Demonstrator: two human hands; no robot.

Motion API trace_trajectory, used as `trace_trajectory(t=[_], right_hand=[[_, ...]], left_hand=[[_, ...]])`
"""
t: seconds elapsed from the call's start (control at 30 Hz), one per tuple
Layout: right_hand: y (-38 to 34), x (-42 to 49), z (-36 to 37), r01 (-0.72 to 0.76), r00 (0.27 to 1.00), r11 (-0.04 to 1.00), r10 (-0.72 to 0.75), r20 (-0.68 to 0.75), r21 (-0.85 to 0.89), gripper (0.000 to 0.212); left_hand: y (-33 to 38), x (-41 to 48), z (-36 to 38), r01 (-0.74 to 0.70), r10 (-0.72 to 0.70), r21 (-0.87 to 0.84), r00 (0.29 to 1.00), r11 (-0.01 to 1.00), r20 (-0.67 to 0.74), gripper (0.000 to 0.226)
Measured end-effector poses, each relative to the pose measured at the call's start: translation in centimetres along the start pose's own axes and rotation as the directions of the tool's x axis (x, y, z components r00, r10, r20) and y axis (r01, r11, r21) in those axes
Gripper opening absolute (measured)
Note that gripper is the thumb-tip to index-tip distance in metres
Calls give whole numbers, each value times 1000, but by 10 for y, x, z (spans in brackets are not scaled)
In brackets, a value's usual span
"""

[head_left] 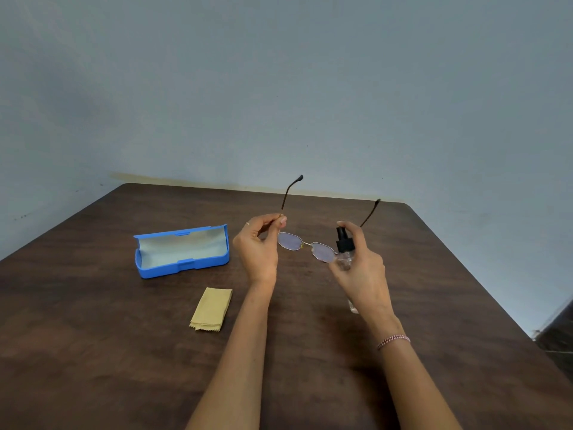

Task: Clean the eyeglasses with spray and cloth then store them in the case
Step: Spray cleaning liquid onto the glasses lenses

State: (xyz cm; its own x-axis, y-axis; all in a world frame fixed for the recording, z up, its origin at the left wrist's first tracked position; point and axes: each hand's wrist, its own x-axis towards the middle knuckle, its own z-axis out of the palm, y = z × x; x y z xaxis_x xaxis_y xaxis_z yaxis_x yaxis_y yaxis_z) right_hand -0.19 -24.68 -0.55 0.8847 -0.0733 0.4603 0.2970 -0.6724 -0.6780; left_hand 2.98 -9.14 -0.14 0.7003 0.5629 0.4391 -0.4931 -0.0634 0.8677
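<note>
The left hand (pixel 259 246) pinches one temple of the thin gold-wire eyeglasses (pixel 305 245), which hang between both hands. The right hand (pixel 359 268) grips a clear, black-capped spray bottle (pixel 342 243) beside one lens. This one-temple hold could let the frame twist, and the spray may miss.

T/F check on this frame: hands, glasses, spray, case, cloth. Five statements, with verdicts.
1. The left hand pinches the thin metal-framed eyeglasses by one temple. True.
2. The blue plastic case is shut. False: it lies open, its pale lining showing.
3. The right hand holds the small clear spray bottle with a black nozzle. True.
4. The folded yellow cloth lies inside the case. False: it lies on the dark wooden table, apart from the case.
5. The eyeglasses rest on the table. False: they are held up above it, temples unfolded.
</note>
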Motion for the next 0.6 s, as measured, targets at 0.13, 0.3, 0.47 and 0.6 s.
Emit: trace_trajectory(t=[0.13,0.3,0.47,0.6], right_hand=[[2,0,-4,-20,999,999,18,42,48,58],[2,2,0,-70,996,980,57,73,187,61],[6,5,-3,-122,992,934,108,61,337,62],[9,6,-4,-148,989,909,135,60,389,61]], left_hand=[[-5,4,-2,45,-45,-1,997,999,-64,26],[-6,0,2,156,-156,-2,988,988,4,19],[-2,-5,8,251,-245,-16,957,968,157,8],[-2,-7,10,334,-308,-49,910,941,276,6]])
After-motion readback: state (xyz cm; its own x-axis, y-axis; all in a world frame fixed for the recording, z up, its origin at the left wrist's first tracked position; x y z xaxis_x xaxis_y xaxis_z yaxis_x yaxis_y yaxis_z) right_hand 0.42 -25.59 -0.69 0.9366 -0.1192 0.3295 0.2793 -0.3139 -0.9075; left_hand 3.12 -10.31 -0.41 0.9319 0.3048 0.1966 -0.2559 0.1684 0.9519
